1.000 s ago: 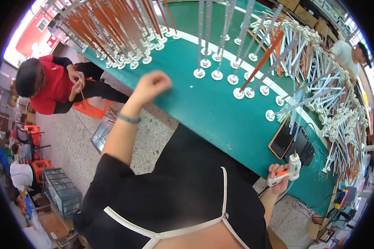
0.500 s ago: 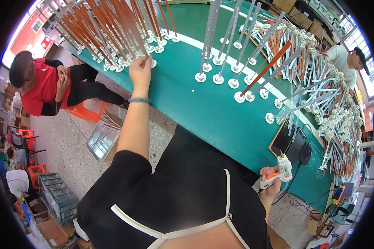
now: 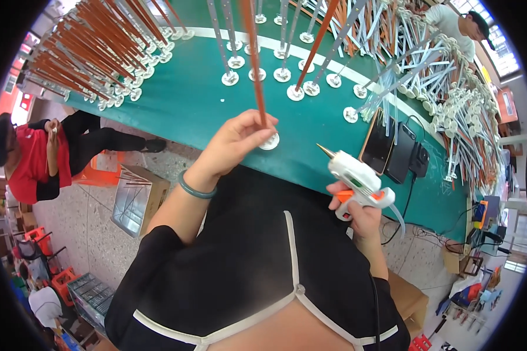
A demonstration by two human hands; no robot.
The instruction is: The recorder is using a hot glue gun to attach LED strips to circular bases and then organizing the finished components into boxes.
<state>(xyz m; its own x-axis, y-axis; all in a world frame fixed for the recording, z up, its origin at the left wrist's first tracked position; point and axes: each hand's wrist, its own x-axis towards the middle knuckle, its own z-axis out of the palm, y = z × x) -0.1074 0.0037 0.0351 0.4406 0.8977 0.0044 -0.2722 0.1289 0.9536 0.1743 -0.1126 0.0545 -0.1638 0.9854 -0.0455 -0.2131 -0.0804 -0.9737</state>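
Observation:
My left hand (image 3: 240, 140) pinches the lower end of an upright reddish-brown strip (image 3: 255, 70) just above its round white base (image 3: 269, 142), close to the table's front edge. My right hand (image 3: 357, 210) grips a white hot glue gun (image 3: 356, 174) with an orange trigger. Its metal nozzle points up and left toward the strip's base, with a gap between them. Behind my hands stand several grey strips (image 3: 219, 41) and another brown strip (image 3: 317, 47), each upright on a round white base (image 3: 295, 92).
Many brown strips on bases (image 3: 88, 52) crowd the table's left end. A large pile of strips (image 3: 451, 111) lies at the right. A phone (image 3: 378, 143) and black devices (image 3: 401, 153) rest near the glue gun. Two people (image 3: 32, 155) (image 3: 454, 26) are around the green table (image 3: 181, 88).
My left hand has come right and nearer from the left group, bringing a strip. My right hand has raised the glue gun toward it. The view has shifted rightward.

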